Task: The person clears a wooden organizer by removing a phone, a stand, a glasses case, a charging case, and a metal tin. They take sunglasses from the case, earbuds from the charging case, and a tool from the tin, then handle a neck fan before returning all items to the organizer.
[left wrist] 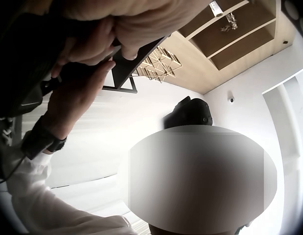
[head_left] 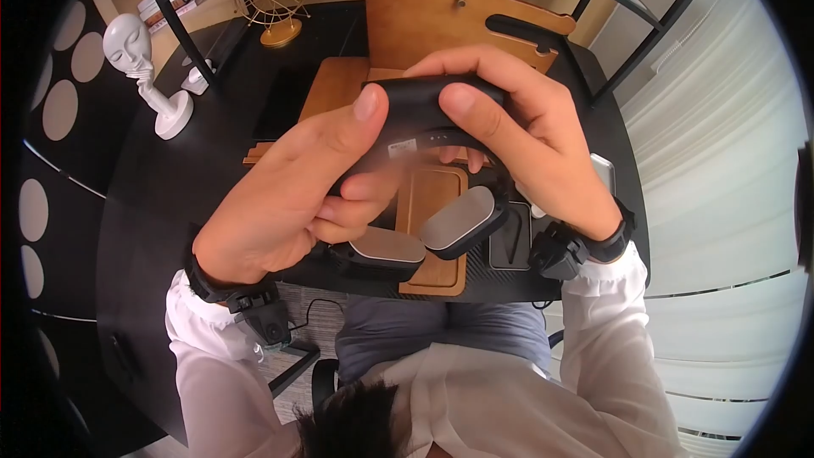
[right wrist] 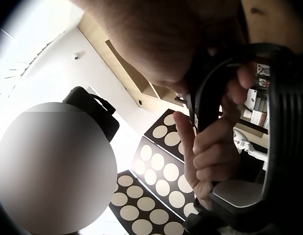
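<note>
Black curved band (head_left: 415, 102) gripped by left hand (head_left: 284, 174) and right hand (head_left: 543, 136); thumbs (head_left: 366, 108) on it, angled toward each other

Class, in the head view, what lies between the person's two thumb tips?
Between the thumb tips of the left hand and right hand lies the black curved band that both grip, as the head view shows.

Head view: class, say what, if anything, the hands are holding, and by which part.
The left hand and right hand hold a black device by its curved band.
</note>
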{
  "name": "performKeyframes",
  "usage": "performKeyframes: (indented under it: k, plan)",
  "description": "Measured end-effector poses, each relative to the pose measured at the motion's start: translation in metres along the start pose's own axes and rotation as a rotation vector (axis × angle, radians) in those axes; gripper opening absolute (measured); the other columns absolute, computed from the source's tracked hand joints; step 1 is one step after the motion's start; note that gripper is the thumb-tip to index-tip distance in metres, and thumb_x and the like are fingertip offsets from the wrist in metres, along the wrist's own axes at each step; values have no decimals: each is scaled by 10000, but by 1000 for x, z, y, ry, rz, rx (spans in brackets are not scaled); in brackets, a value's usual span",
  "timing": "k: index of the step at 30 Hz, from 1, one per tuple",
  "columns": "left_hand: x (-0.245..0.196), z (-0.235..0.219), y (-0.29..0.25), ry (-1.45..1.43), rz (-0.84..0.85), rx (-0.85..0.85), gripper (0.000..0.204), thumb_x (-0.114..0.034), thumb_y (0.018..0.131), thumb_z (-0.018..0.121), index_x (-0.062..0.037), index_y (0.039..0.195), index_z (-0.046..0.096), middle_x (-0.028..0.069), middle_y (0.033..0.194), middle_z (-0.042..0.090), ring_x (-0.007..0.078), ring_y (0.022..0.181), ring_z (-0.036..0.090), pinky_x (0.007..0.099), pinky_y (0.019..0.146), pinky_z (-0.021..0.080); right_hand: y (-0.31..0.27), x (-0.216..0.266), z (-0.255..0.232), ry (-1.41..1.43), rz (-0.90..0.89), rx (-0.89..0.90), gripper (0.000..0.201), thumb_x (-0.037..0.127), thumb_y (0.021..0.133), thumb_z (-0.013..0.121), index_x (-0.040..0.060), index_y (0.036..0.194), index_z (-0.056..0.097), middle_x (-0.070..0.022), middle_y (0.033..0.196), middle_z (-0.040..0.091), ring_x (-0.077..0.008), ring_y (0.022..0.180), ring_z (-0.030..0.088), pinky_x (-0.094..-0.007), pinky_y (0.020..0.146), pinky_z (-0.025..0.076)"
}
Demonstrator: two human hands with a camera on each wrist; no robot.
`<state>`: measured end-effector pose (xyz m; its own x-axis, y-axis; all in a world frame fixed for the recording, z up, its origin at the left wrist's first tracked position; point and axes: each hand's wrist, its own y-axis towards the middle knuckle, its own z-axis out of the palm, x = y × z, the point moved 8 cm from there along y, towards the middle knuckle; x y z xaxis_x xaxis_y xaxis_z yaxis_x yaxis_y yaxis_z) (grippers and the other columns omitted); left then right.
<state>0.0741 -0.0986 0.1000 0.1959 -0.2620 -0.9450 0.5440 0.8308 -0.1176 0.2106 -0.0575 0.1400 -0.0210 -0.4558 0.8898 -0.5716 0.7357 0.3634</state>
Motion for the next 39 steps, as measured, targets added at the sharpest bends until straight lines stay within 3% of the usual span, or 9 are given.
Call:
performKeyframes:
  k: [7,13,19,25,30,34,39]
  plan:
    - [0,1,1,-26,-11,-16,621,-610,1052,397,-64,1333,489,-65,704,368,-8,507,216,163,410,159,-2,4,-1,14,-51,-22,278,182,1068,563,11,1275,638,-7,1054,683,-35,822,593,-188,647,468]
    - [8,-3,2,-18,-66,-73,551,-573,1065,425,-77,1290,506,-65,695,365,-9,508,220,170,411,149,-2,12,-1,-347,-243,-31,278,214,1055,589,28,1251,655,-10,1048,688,-44,832,613,-195,634,492]
    - [7,0,3,-29,-66,-58,505,-562,1069,431,-98,1247,525,-71,676,357,-10,494,210,180,407,143,-2,6,-2,-192,-20,4,267,198,1028,634,25,1228,667,-6,1021,686,-46,786,623,-203,636,506]
    - [12,-3,8,-18,-94,-158,540,-618,1068,367,-120,1154,556,-78,604,322,0,446,194,180,395,140,-2,8,-1,-376,-196,-26,238,151,1007,661,3,1193,680,-38,1016,681,-71,771,635,-214,643,511]
    - [14,-6,11,-155,-107,-189,613,-687,1049,297,-145,1086,581,-78,543,280,24,403,195,179,372,142,-1,6,-1,-294,-200,6,267,157,1019,635,15,1240,682,-56,1014,680,-99,753,636,-225,637,509]
    - [14,-9,11,-155,-108,-230,587,-656,1058,319,-134,1091,584,-71,533,304,24,391,210,183,360,156,-2,9,-4,-324,-289,15,281,160,1032,605,26,1267,682,-52,1017,680,-98,756,628,-227,619,495]
    - [10,-11,11,-86,-60,-236,581,-628,1064,331,-111,1115,591,-68,524,318,21,382,217,181,354,161,-5,16,-6,-410,-275,-6,275,151,1037,592,32,1267,686,-49,1008,685,-92,803,622,-215,676,484]
